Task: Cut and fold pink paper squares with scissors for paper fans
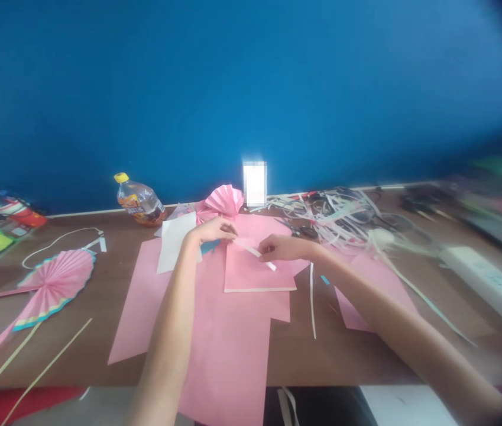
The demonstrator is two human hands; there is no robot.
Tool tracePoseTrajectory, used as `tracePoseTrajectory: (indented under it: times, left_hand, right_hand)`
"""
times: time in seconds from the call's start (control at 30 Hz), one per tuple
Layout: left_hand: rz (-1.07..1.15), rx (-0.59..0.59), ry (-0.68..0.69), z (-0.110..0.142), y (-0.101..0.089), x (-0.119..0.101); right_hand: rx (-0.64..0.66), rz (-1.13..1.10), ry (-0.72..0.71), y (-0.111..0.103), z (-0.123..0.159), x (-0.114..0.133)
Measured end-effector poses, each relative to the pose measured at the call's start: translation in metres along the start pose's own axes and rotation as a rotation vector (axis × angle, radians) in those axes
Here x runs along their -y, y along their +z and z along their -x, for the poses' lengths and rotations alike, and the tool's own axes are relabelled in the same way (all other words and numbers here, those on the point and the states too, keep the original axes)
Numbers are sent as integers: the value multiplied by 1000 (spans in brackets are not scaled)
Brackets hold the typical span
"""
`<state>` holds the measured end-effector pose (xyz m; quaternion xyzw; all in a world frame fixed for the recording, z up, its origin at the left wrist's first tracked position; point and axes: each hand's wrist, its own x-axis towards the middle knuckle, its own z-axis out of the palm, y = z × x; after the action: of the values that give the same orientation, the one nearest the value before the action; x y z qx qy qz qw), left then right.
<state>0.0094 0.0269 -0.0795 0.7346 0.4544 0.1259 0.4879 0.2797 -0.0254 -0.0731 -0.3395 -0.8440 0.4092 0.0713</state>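
My left hand (215, 229) pinches the upper end of a narrow white paper strip (252, 249). Lower down, the fingers of my right hand (282, 247) are closed on the same strip, which slants down to the right. Beneath it lies a pink paper sheet (259, 277), with a white band along its front edge. Larger pink sheets (228, 349) spread under that one, and one overhangs the table's front edge. A white sheet (175, 239) lies beside my left wrist. Behind my left hand is a folded pink paper fan (224, 201).
On the left lies a pink pleated fan (58, 281) with a blue and yellow edge. A drink bottle (139, 200) leans near the blue wall (251, 89). Tangled white strips (339, 213) and black scissors (301, 231) lie behind my right hand. A power strip (492, 287) sits far right.
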Motion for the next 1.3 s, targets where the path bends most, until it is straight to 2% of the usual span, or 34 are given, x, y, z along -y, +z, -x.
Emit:
tracePoseTrajectory:
  times: [0.2,0.4,0.53,0.63,0.83,1.03,1.1,1.3]
  left_hand:
    - [14,-16,19,-3,2,-1]
    - [69,-23,27,-8,4,7]
    - [73,5,-6,-6,2,7]
    - [97,22,-14,-7,3,7]
    - [96,-5,-20,-10,6,11]
    - [47,-76,-32,-5,7,4]
    - [24,-93,-31,-4,6,0]
    - [-57,-107,41,1,-4,-7]
  right_hand:
    - [-18,-47,37,0,0,2]
    - [-19,-61,133,-17,6,-10]
    - [-129,-153,224,-31,14,-6]
    - [-206,-172,299,-33,15,-5]
    - [-41,-233,273,-24,9,-18]
    - [-33,-278,268,-27,14,-19]
    - [-64,-252,286,-27,12,-21]
    - [-293,-196,323,-29,10,-23]
